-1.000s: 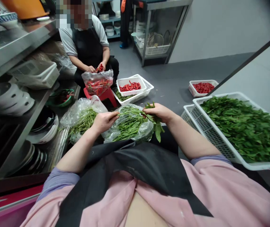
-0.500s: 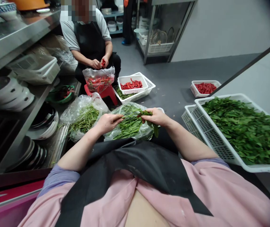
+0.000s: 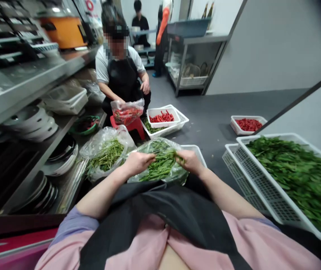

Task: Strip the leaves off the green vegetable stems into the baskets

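Observation:
My left hand [image 3: 140,163] is closed in a pinch over a clear plastic bag [image 3: 184,174] of leafy green stems [image 3: 158,165]. Whatever its fingertips hold blends into the greens behind. Across the bag, my right hand [image 3: 190,161] is closed too, with a bit of green showing at its fingers. Both hands are level and a short gap apart. Left of them a second plastic bag [image 3: 92,148] holds thin, paler stems [image 3: 108,153]. The rim of a white basket [image 3: 198,152] shows behind my right hand.
On the right, a large white basket [image 3: 264,187] is heaped with green leaves [image 3: 287,168]. A co-worker [image 3: 122,75] sits ahead behind a bag of red chillies [image 3: 128,113] on a red stool [image 3: 136,129]. Metal shelves [image 3: 64,62] with dishes line the left. Red chillies fill other white baskets.
My view has tilted up. The leafy bunch that hung from my right hand no longer shows. The co-worker's hands have parted, one now at the chilli bag.

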`<state>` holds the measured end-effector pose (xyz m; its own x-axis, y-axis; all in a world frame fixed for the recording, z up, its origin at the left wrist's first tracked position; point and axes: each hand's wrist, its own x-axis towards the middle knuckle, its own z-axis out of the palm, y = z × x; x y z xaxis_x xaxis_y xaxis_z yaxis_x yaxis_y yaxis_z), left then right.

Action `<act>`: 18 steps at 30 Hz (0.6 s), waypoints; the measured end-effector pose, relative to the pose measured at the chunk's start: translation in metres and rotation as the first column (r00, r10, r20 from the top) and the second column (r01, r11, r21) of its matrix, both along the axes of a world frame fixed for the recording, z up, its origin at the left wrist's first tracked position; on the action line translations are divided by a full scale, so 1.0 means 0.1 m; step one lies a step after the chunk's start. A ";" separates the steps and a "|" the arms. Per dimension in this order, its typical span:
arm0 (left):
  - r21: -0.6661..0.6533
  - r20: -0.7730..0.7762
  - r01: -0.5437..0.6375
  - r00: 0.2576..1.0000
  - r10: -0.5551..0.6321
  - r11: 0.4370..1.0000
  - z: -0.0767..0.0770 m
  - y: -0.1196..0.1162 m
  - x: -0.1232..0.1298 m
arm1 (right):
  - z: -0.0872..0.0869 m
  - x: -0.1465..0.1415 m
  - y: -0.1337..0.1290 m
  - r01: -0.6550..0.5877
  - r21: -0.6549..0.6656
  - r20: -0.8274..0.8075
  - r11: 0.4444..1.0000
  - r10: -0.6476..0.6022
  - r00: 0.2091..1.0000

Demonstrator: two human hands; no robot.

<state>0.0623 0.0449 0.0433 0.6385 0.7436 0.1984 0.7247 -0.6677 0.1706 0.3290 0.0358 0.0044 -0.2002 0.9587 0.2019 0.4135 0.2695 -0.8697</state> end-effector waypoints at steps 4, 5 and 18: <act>-0.020 -0.025 -0.008 1.000 0.007 1.000 0.10 0.02 -0.20 | -0.03 0.39 -0.04 -0.124 -0.030 0.118 0.992 0.127 0.985; -0.030 -0.040 0.024 0.999 -0.025 0.999 0.11 0.02 -0.21 | 0.00 0.44 -0.03 -0.084 -0.087 0.046 0.993 0.088 0.995; -0.162 -0.270 0.095 0.953 -0.137 0.982 0.26 0.17 0.36 | 0.26 -0.36 0.12 -0.513 -0.656 -0.488 0.554 0.207 0.848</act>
